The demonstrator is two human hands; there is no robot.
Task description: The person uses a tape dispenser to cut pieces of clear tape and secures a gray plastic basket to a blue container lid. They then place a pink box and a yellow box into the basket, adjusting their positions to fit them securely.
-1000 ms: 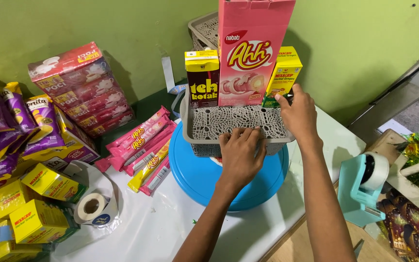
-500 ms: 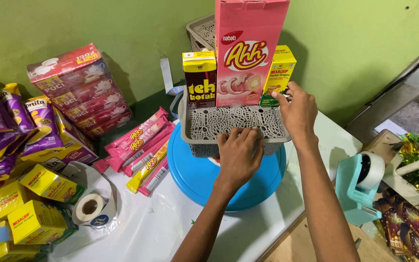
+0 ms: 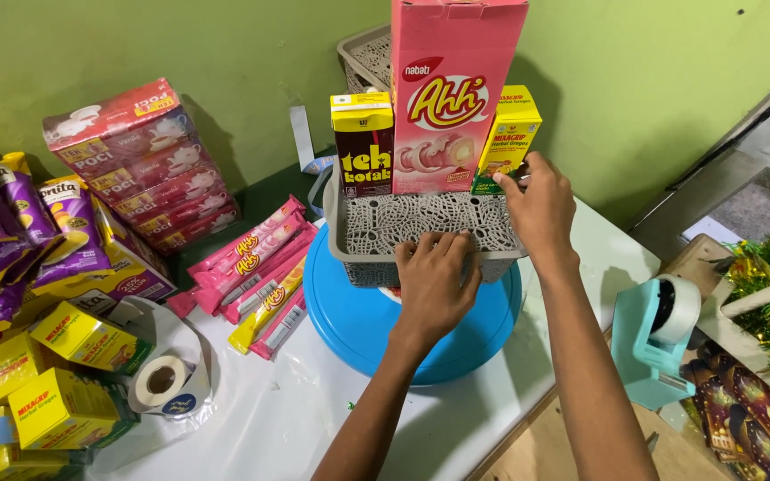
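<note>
A grey lattice basket (image 3: pixel 376 233) stands on a round blue lid (image 3: pixel 358 321). In it stand a tall pink snack box (image 3: pixel 452 89), a brown and yellow drink carton (image 3: pixel 363 142) and a small yellow box (image 3: pixel 508 134). My left hand (image 3: pixel 434 281) grips the basket's front rim with its fingers curled over the edge. At the basket's right side, my right hand (image 3: pixel 541 207) touches the small yellow box with its fingertips.
Pink and yellow snack sticks (image 3: pixel 256 267) lie left of the lid. Stacked red boxes (image 3: pixel 131 165), purple chip bags (image 3: pixel 11 232) and yellow boxes (image 3: pixel 55 383) fill the left. A tape roll (image 3: pixel 162 381) lies in front. A teal tape dispenser (image 3: pixel 657 338) stands right. Another grey basket (image 3: pixel 367 53) sits behind.
My right hand has shifted slightly up along the yellow box at the basket's right. My left hand stays on the front rim.
</note>
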